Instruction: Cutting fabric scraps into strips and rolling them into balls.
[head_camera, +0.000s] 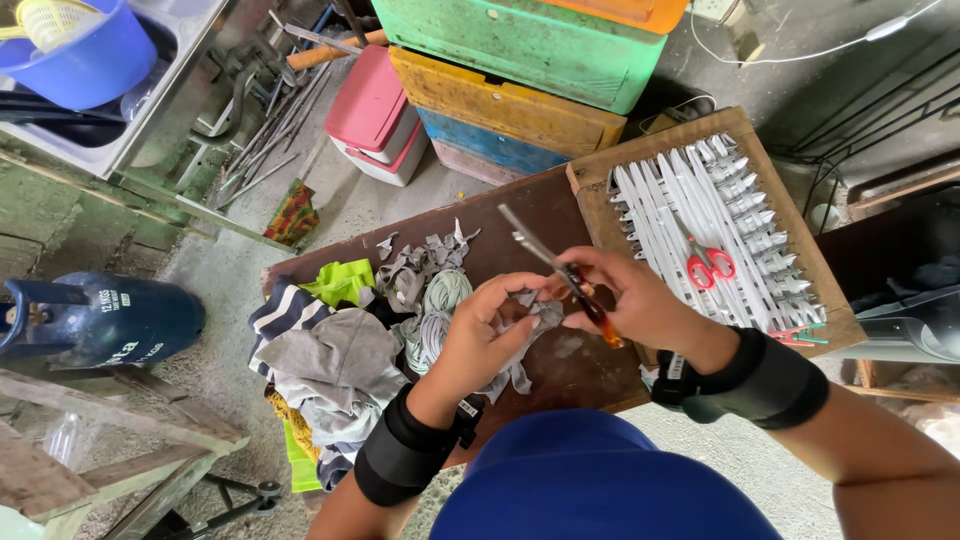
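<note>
Scissors (560, 268), orange-handled: right hand (640, 305) grip closed on handles; left hand (490, 330) grip pinching grey cloth strip (530, 320), above surface (520, 215) centre.

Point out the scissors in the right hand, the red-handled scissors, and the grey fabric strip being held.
scissors in the right hand (560, 265): head view, on the blades near the pivot.
red-handled scissors (708, 263): head view, on the red handles.
grey fabric strip (530, 318): head view, below the fingers.

Left of our left hand (490, 335) the cloth heap (335, 365) crowds the surface (520, 215); beyond our right hand (635, 300) the strip-filled frame (590, 180) blocks us. Bare board ahead lets us pass.
</note>
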